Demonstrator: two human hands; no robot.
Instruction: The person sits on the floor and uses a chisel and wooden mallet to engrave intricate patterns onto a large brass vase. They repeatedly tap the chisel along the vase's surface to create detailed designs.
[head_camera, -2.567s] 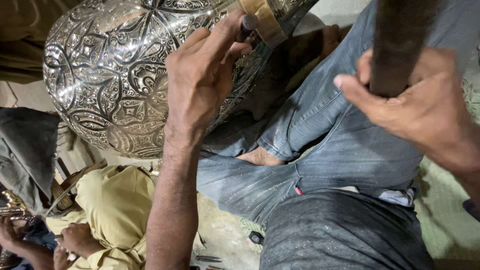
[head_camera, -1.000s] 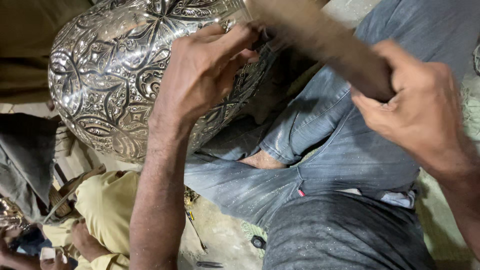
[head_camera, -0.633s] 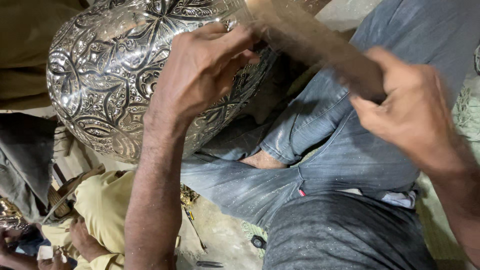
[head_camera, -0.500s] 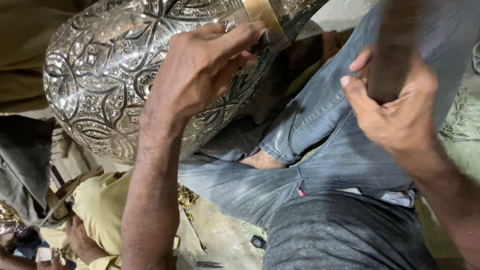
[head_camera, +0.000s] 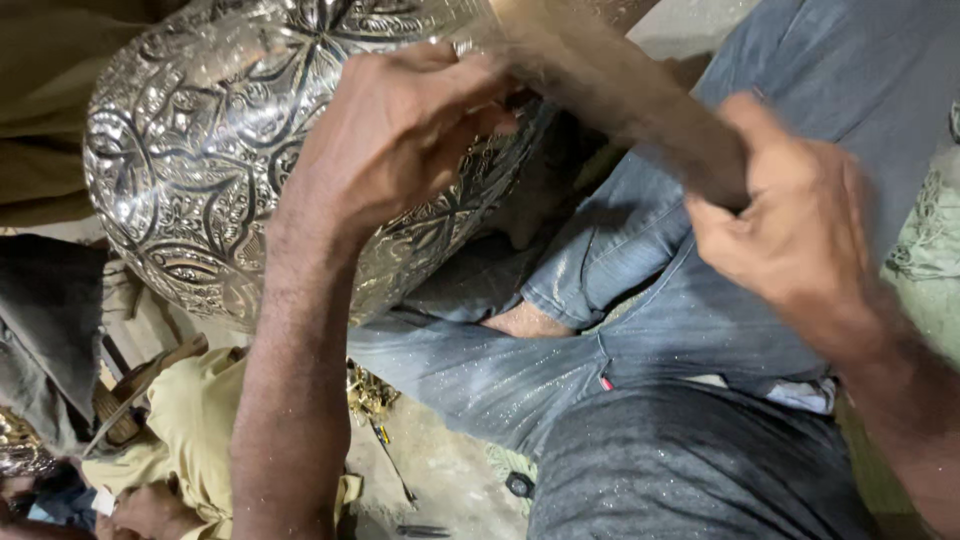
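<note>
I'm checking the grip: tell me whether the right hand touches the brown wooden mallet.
Touching. The head view shows the right hand with its fingers wrapped around the brown wooden mallet, no gap between them.

The scene is lit softly and unevenly, fairly dim overall. The embossed silver pot (head_camera: 250, 150) catches bright glare along its upper left curve, while its underside and the gap beside the jeans (head_camera: 640, 300) fall into deep shadow. Motion blur smears the wooden handle (head_camera: 620, 90) and the right hand (head_camera: 790, 220); the left hand (head_camera: 400, 140) is sharper. The lower left corner is dark and soft.
</note>
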